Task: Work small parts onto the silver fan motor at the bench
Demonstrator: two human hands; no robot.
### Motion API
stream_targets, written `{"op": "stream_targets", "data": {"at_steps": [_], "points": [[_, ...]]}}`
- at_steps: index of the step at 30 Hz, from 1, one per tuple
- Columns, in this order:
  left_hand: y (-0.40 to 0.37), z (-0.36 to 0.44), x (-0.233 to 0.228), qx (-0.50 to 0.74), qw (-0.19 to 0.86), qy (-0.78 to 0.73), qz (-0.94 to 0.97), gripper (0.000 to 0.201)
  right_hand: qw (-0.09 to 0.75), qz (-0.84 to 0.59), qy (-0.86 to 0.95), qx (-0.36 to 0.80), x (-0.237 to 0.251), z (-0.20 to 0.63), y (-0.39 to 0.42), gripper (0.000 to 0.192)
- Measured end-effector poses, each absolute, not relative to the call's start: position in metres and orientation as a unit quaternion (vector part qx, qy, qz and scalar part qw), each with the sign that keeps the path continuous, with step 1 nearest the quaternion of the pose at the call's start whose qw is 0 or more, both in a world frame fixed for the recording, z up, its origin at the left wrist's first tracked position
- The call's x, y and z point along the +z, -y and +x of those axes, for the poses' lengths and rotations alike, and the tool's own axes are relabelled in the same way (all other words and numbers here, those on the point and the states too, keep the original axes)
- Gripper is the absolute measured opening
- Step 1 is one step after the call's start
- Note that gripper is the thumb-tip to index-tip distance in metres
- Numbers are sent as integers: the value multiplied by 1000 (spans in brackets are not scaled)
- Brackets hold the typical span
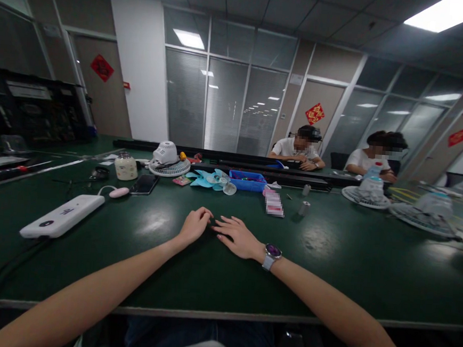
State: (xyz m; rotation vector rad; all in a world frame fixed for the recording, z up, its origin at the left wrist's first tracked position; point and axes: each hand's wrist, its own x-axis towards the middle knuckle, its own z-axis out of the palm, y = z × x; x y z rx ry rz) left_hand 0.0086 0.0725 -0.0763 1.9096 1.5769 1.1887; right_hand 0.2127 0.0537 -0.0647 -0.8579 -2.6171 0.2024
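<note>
My left hand (194, 225) rests on the dark green table (328, 266) with its fingers curled under. My right hand (238, 236), with a watch at the wrist, lies flat beside it, fingers spread and pointing left. Between the two hands sits a small dark thing (213, 226), mostly hidden; whether either hand grips it I cannot tell. Farther back lie light blue fan blades (210, 179), a blue tray (247, 180) and two small metal cylinders (304, 207).
A white power bank (63, 215) with a cable lies at the left, with a phone (144, 184), a jar (125, 166) and a white fan (169, 160) behind it. Fan grilles (366, 197) stand at the right. Two people sit at the far side.
</note>
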Motion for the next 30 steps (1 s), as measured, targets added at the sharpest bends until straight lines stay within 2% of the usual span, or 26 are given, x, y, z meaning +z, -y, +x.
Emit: {"op": "stream_targets", "data": {"at_steps": [6,10,17,23,30], "points": [[-72,9,-75,420,199,-565,682,28,246,-306,917,66,-65,215,-53,34],[-73,8,-76,412,198,-567,685,30,306,-382,871,54,-66,232,-65,28],[-74,7,-76,407,203,-571,684,31,412,-567,707,-95,-46,334,-119,30],[-76,7,-78,405,207,-567,687,31,371,-698,583,-186,-35,419,-145,29],[-74,6,-78,402,209,-564,690,32,330,-733,559,-205,-47,434,-162,34]]}}
